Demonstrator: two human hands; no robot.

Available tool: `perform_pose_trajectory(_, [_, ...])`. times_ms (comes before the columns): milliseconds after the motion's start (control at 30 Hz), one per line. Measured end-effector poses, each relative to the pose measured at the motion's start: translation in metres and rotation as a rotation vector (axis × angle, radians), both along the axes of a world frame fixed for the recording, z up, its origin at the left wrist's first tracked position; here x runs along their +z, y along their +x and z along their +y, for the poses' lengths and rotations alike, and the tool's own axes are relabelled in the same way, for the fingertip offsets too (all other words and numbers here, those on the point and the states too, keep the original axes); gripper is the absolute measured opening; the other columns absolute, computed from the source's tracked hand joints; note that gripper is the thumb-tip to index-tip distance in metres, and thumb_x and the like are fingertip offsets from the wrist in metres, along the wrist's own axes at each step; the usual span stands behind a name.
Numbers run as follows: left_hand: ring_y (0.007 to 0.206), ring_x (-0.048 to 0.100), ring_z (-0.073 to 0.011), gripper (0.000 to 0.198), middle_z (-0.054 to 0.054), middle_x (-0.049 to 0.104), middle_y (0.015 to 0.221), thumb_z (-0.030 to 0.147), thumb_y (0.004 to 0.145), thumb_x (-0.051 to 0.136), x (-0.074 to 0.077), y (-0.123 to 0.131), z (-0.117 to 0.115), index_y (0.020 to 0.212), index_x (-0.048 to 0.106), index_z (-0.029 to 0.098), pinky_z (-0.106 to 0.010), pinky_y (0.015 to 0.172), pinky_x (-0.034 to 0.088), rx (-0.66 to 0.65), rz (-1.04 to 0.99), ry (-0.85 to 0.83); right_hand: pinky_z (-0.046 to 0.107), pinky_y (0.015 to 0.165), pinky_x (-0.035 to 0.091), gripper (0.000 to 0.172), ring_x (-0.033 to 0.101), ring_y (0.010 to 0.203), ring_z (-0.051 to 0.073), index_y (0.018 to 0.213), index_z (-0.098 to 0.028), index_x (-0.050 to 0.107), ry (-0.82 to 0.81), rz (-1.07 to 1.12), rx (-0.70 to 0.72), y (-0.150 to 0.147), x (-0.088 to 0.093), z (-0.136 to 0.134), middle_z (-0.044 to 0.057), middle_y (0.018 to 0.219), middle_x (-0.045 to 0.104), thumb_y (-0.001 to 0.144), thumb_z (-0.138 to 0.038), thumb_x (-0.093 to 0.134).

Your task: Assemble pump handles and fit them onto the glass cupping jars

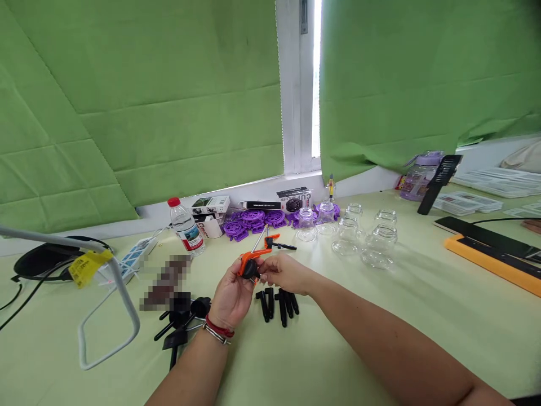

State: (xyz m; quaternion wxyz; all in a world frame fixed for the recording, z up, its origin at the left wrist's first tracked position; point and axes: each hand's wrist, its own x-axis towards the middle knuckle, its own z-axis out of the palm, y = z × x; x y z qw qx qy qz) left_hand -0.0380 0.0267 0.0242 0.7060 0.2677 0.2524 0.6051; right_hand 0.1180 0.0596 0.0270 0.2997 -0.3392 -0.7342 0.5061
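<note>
My left hand point(232, 296), with a red cord and a metal bangle on its wrist, is closed around an orange plastic part point(248, 258) with a thin metal rod sticking up from it. A round black piece point(250, 269) sits against the orange part. The fingers of my right hand point(283, 273) pinch at that black piece's right side; what lies between the fingertips is too small to make out. Just beyond my hands lies another orange part point(273, 239) joined to a black handle. Several short black handles point(284, 307) rest on the table below my right hand.
Black cup-shaped pieces with rods point(180, 324) lie left of my left wrist, near a grey metal frame point(127, 299). A red-capped water bottle point(186, 228), purple plastic parts point(253, 221) and small boxes stand behind. Several clear jars point(380, 245) are to the right, before an orange-black tool point(490, 262).
</note>
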Motion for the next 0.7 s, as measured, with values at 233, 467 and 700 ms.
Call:
perform_pose_trajectory(233, [0.104,0.062,-0.0175,0.028,-0.010,0.069,0.108,0.021,0.093,0.041,-0.0001,0.0051,-0.0011,0.103,0.066,0.012,-0.028,0.088,0.048,-0.016,-0.053,-0.009,0.024,0.062,0.040,0.016,0.051,0.067,0.012,0.083,-0.018,0.071,0.166,0.023,-0.142,-0.0022,-0.0050,0.0020,0.000,0.076,0.062,0.070,-0.012,0.062])
perform_pose_trajectory(467, [0.104,0.060,-0.0157,0.029,-0.008,0.066,0.112,0.022,0.094,0.040,-0.0049,0.0105,-0.0025,0.109,0.064,0.015,-0.028,0.090,0.047,-0.057,-0.062,-0.024,0.024,0.064,0.043,0.007,0.053,0.066,0.012,0.070,-0.016,0.066,0.153,0.061,-0.095,-0.0041,-0.0086,0.0035,-0.002,0.070,0.062,0.071,-0.011,0.061])
perform_pose_trajectory(700, [0.091,0.059,-0.0166,0.020,-0.007,0.066,0.104,0.027,0.081,0.062,-0.0064,0.0046,-0.0014,0.096,0.069,0.015,-0.027,0.079,0.048,0.021,0.307,0.037,0.025,0.066,0.044,0.009,0.057,0.070,0.014,0.071,-0.017,0.062,0.149,-0.015,-0.012,0.0038,-0.0064,0.0082,-0.002,0.071,0.063,0.073,-0.010,0.056])
